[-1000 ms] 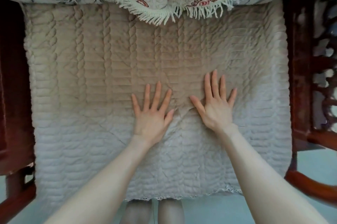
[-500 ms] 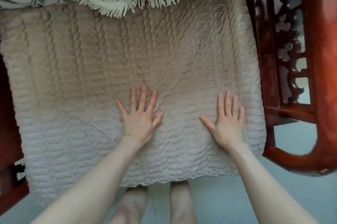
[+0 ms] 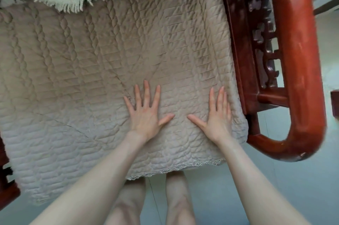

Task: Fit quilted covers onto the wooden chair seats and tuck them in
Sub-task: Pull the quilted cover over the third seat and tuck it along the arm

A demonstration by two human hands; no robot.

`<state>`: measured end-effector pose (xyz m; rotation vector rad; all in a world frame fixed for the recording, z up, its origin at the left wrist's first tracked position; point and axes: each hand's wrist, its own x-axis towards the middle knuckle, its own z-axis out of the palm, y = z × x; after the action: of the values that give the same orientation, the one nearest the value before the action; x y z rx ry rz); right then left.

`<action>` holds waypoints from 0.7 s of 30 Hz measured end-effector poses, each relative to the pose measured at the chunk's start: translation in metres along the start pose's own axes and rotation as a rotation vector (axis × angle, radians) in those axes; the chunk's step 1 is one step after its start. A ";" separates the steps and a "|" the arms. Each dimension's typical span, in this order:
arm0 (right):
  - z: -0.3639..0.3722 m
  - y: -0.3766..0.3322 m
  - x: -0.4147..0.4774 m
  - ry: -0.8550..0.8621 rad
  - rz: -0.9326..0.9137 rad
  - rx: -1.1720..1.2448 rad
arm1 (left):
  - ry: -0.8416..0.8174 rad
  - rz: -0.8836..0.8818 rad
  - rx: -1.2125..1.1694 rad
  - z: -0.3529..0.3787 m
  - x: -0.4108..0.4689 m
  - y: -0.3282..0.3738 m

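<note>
I see the wooden chair with the quilted cover spread over its seat. The ribs run front to back and the lace hem hangs toward me. It looks soft, light and limp, so I'd pinch its edge beside the armrest. My left hand and right hand press flat, gripping nothing.

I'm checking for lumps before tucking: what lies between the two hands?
Only bare quilted cover; the left hand and right hand lie flat, thumbs apart, in the head view.

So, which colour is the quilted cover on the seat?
The cover is plain beige, clearest in the head view.
</note>
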<state>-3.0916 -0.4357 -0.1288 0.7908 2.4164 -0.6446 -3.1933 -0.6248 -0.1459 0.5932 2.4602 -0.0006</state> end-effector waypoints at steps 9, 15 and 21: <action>-0.009 -0.009 -0.032 0.192 0.074 0.150 | -0.047 0.055 0.000 -0.028 0.003 0.028; -0.016 0.001 -0.014 0.061 0.188 0.289 | 0.008 0.466 0.023 -0.052 0.045 0.076; -0.016 -0.002 0.005 -0.020 0.261 0.297 | 0.155 0.884 0.281 -0.070 0.107 0.101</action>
<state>-3.1017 -0.4263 -0.1193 1.1896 2.1742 -0.9096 -3.2673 -0.4806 -0.1344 1.8050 2.1435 0.0541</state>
